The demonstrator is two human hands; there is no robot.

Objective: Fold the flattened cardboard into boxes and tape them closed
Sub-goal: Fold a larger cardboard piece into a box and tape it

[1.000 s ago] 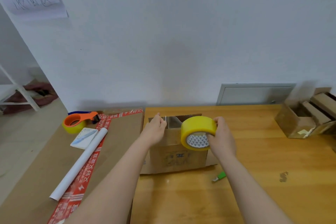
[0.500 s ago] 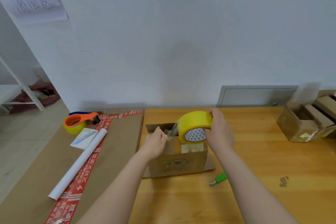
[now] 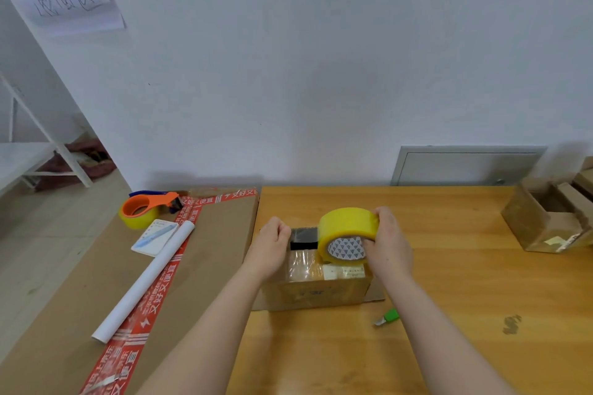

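Box sits mid-table. Tape roll stands on edge over its right half, gripped by right hand. Left hand is curled, pinching tape strip at box's left edge. Strip axis runs left-right, so the pull likely goes rightward.

Upright on the tabletop, a brown cardboard box, glossy tape on its top, dark gap at the far edge. On edge atop it, a yellow tape roll, strip drawn left over the gap.
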